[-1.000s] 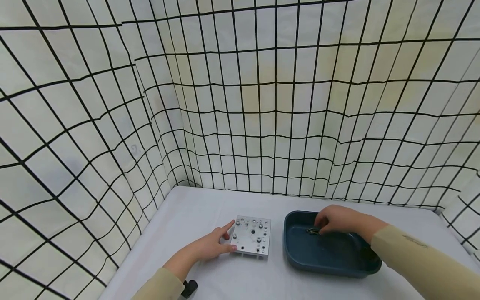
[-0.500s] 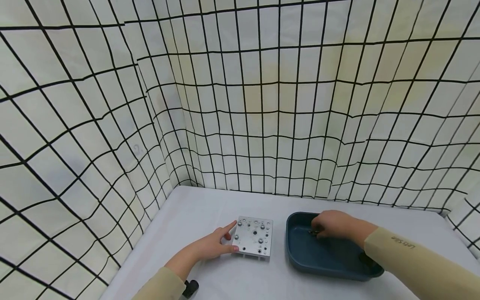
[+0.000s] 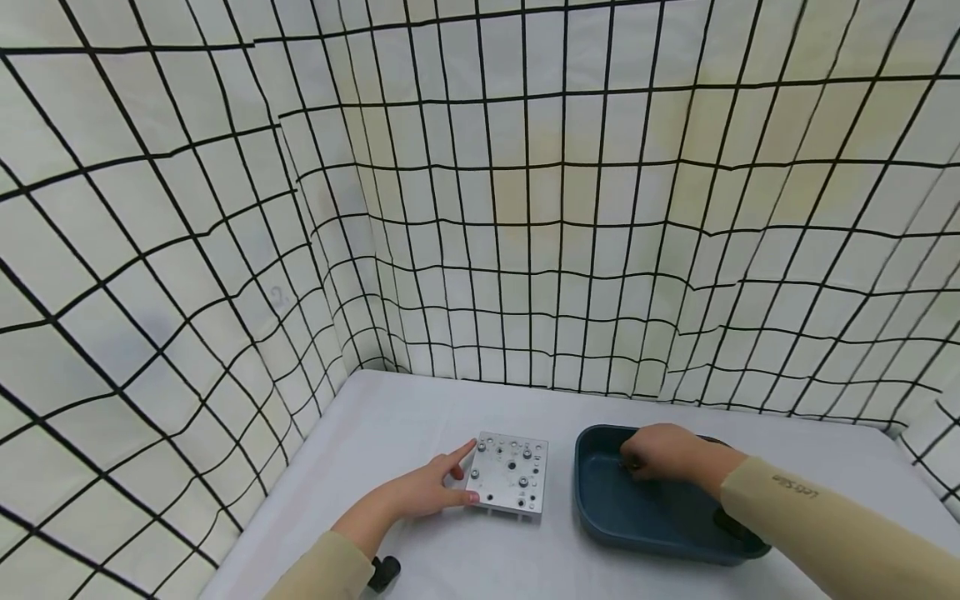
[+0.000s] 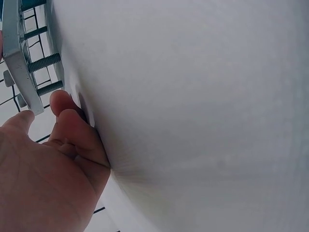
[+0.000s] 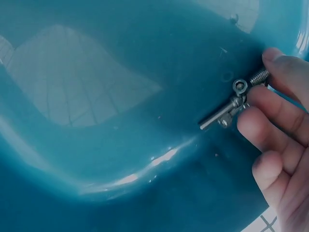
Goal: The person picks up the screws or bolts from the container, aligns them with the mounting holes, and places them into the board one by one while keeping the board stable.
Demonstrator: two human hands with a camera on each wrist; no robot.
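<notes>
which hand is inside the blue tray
The right hand: its fingers reach into the blue tray at the bolts. The left hand rests on the table, touching the metal plate.

Bare table [image 3: 390,425] lay open behind the metal plate [image 3: 512,476] and blue tray [image 3: 600,508]; a narrow strip separated them, while grid curtains [image 3: 225,275] closed off left and rear

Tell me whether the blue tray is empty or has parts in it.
Not empty. Silver bolts lie on the blue tray floor, at the fingers of the right hand.
</notes>
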